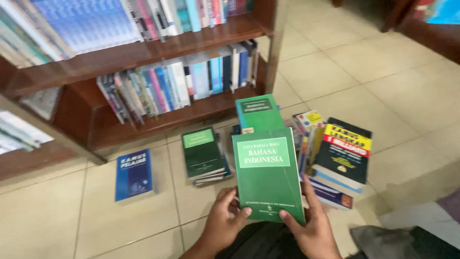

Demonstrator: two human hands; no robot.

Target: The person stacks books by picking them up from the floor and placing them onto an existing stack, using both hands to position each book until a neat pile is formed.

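Note:
A thin green book [267,172] with a paler green label is held flat above the tiled floor. My left hand [223,221] grips its lower left corner, thumb on the cover. My right hand [311,225] grips the lower right edge. Directly behind it lies another green book [257,111] on a low pile. To the left sits a dark green book [202,151] on a small stack. To the right a black book with yellow and red bands [343,151] tops another stack.
A blue book [133,174] lies alone on the beige floor tiles at the left. A brown wooden bookshelf [143,50] full of upright books stands behind. Dark cloth [407,242] shows at the bottom right, and a wooden piece of furniture [426,29] at the top right.

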